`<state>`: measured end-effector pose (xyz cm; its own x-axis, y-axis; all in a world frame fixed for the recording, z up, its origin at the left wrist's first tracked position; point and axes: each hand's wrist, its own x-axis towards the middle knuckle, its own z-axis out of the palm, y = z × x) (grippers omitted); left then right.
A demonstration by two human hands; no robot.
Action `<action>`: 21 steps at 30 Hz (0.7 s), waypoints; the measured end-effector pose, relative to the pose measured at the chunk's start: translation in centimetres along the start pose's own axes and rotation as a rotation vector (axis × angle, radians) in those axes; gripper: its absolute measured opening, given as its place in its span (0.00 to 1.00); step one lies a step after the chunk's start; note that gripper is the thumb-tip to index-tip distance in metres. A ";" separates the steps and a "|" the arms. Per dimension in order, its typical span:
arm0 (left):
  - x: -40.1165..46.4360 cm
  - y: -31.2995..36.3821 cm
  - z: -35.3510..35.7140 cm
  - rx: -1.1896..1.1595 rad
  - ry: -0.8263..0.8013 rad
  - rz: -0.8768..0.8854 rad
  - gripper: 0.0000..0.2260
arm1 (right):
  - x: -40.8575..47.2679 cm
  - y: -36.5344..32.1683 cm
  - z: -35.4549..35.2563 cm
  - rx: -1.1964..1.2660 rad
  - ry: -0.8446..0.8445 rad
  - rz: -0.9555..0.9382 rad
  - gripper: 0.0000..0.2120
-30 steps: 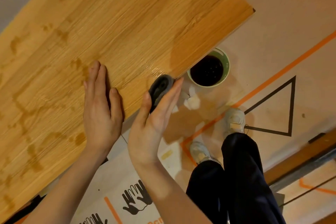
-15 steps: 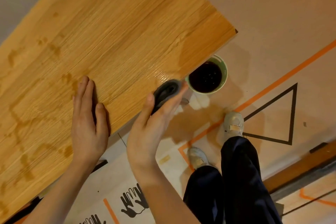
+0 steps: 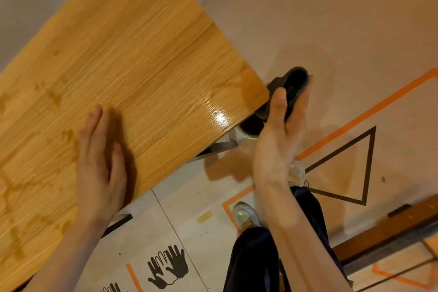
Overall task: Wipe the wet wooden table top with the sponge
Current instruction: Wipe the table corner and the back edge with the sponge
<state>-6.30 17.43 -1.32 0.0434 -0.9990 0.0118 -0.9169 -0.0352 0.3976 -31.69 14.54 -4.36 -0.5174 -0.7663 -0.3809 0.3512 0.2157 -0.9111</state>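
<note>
The wooden table top (image 3: 132, 59) fills the upper left, with dark wet blotches along its left part and a glossy wet patch near its right corner. My left hand (image 3: 100, 168) rests flat on the table near the front edge, fingers straight. My right hand (image 3: 280, 135) holds a dark sponge (image 3: 292, 85) between thumb and fingers, off the table just past its right corner and above the floor.
A green-rimmed bucket (image 3: 246, 134) of dark water sits on the floor, half hidden under the table corner and my right hand. My legs and shoes (image 3: 244, 216) stand below it. Orange tape and a black triangle (image 3: 343, 168) mark the floor.
My right hand has carried the sponge off the table's front edge and out past the right corner, over the bucket. The view has shifted; my left hand stays flat on the wood.
</note>
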 end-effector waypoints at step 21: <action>12.3 11.7 7.5 -0.001 -0.030 -0.007 0.24 | 11.3 -3.6 3.3 -0.269 -0.829 0.084 0.21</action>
<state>-19.43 4.50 -3.39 0.0385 -0.9991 -0.0183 -0.9162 -0.0426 0.3984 -36.24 3.08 -4.90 0.2728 -0.9121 -0.3059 0.1129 0.3461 -0.9314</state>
